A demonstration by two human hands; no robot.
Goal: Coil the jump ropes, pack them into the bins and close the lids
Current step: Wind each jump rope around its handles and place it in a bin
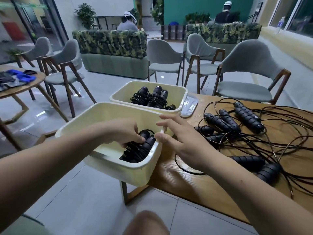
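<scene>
- Cream plastic near bin [108, 116] sits at the left edge of the table [194, 184] and appears to overhang it. The far bin [149, 83] stands at its 1 o'clock, just beside it.
- Left hand [128, 133]: reaches into the near bin, fingers curled round a coiled rope bundle [138, 150] low against the 3 o'clock wall.
- Right hand [183, 146]: fingers spread, gripping nothing. The thumb lies at the near bin's 3 o'clock rim.
- Step in hand, as judged: seating the coil.
  - Press the bundle flat on the bin floor, handles together, before release, so the turns do not spring open.
  - Brace the rim with the right hand. The overhang could let the bin tip.
- Near bin contents: one bundle visible. The forearm hides part of the floor.
- Far bin contents: several coiled ropes [152, 97], handles uppermost. No lid fitted.
- Clear lid [189, 106]: lies on the table at the far bin's 3 o'clock.
- Loose ropes [245, 133]: uncoiled and tangled at the near bin's 3 o'clock. Much coiling remains.
</scene>
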